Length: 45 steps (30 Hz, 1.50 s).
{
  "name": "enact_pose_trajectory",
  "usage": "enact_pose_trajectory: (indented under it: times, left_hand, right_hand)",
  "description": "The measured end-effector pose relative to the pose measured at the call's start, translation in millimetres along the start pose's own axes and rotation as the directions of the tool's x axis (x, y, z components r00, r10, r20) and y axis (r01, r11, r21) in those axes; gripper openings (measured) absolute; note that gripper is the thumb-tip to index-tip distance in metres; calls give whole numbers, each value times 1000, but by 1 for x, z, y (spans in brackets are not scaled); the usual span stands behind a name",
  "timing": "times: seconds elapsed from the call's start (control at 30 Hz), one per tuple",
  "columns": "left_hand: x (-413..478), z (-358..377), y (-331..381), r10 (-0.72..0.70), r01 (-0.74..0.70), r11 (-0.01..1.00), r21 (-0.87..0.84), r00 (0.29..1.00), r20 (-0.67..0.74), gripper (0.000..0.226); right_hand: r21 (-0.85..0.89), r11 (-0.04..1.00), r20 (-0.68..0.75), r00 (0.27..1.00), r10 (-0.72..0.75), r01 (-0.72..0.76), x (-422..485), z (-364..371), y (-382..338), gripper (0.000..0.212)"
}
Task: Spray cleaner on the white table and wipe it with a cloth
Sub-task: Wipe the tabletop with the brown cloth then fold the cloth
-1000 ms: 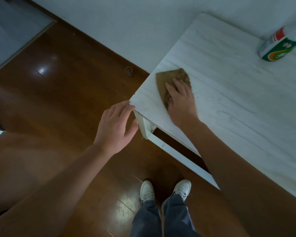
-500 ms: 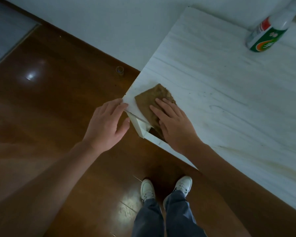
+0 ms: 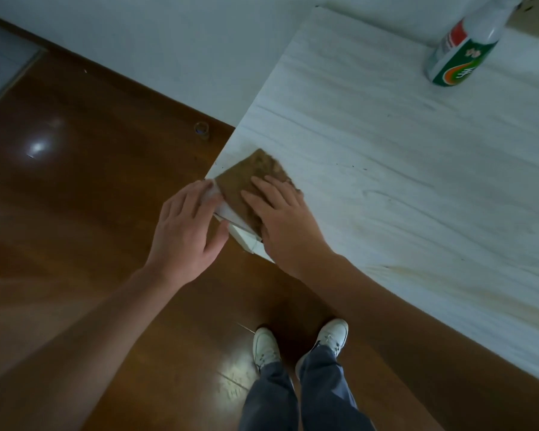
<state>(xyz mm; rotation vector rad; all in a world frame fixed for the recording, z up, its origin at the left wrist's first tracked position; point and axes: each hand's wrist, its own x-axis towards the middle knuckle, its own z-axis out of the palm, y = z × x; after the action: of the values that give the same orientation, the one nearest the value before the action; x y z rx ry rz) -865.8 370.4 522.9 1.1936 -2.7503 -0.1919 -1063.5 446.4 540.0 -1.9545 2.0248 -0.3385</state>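
Observation:
A brown cloth (image 3: 246,175) lies at the near left corner of the white table (image 3: 402,181). My right hand (image 3: 280,219) presses flat on the cloth, fingers spread. My left hand (image 3: 187,231) is beside the corner, off the table's edge, fingers apart and touching the corner next to the cloth; it holds nothing. A green and white spray bottle (image 3: 461,54) stands at the far right of the tabletop, its top cut off by the frame.
A dark wooden floor (image 3: 75,197) lies left of and below the table. A white wall (image 3: 168,42) runs behind. A small round object (image 3: 201,130) sits on the floor by the wall. My white shoes (image 3: 299,343) stand near the table's front edge.
My right hand has dragged the cloth from further in on the tabletop down to the near left corner. My left hand has moved up against that corner.

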Motion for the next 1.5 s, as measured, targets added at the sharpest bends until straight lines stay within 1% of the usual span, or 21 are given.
enact_pose_trajectory:
  times: [0.07,0.13,0.2,0.27,0.4,0.5,0.57,0.6,0.67,0.77,0.83,0.9,1.0,1.07,1.13,1.2,1.27,1.33,1.4,1.43,1.5]
  left_hand:
    - [1,1,3,-1,1,1000,-26,1000,-3,52]
    - [-2,2,4,7,-7,1000,-10,1000,5,52]
    - [-4,2,5,8,-8,1000,18,1000,4,51]
    - [-1,0,6,2,-2,999,36,1000,-7,48]
    - [15,-4,15,23,-24,998,52,1000,15,49]
    - [35,-7,33,18,-18,1000,-3,998,58,55]
    - [52,-8,47,20,-15,998,-68,997,71,56]
    - [59,-7,53,33,-26,996,-91,997,73,56]
    - [73,-1,63,71,-62,992,-105,994,86,56]
    - [91,8,75,73,-62,992,-113,992,99,55]
    - [102,11,82,38,-27,992,-126,995,89,55]
    - [111,13,88,5,6,991,-135,997,79,56]
    - [124,15,96,10,0,988,-152,998,63,58]
    - [134,16,101,30,-20,989,-144,997,71,59]
    - [142,20,104,53,-45,994,-104,996,75,59]
    - [146,24,106,74,-71,996,-54,995,71,57]
    - [147,27,105,91,-90,995,-34,995,46,56]
    - [146,29,104,102,-101,994,-35,995,19,54]
    - [147,29,103,104,-103,994,-27,995,4,53]
    - [147,30,103,104,-103,994,-24,995,4,52]
    - [149,30,103,100,-100,995,-31,995,9,52]
  right_hand:
    - [-37,996,9,997,-82,82,5,-2,13,55]
    - [-51,996,14,998,-68,69,14,-8,33,56]
    - [-22,999,-6,1000,29,-29,25,-17,56,57]
    - [13,990,-63,988,144,-143,31,-28,81,57]
    - [78,938,-168,923,347,-338,16,-49,127,51]
    - [106,888,-218,861,460,-447,-12,-53,140,50]
    - [129,870,-227,840,493,-476,-32,-48,135,52]
    - [140,875,-221,847,484,-464,-41,-43,129,54]
    - [149,919,-193,901,388,-364,-59,-34,112,57]
    - [99,990,-81,991,104,-96,-77,-24,85,60]
    - [34,997,20,998,-65,64,-81,-24,81,57]
    - [-20,991,32,991,-130,131,-72,-30,94,54]
    - [-58,996,-14,998,-62,61,-37,-39,133,54]
    - [-31,999,-89,996,5,-8,-9,-48,161,54]
    - [-1,996,-128,988,89,-90,15,-61,192,54]
    - [6,978,-141,968,205,-206,35,-78,223,52]
    - [28,948,-167,933,318,-318,49,-92,249,51]
    - [73,919,-187,900,394,-387,56,-95,259,52]
    - [101,919,-212,894,395,-382,55,-88,248,53]
    - [110,934,-208,911,357,-341,50,-83,239,53]
    - [101,980,-172,968,185,-169,29,-76,219,54]
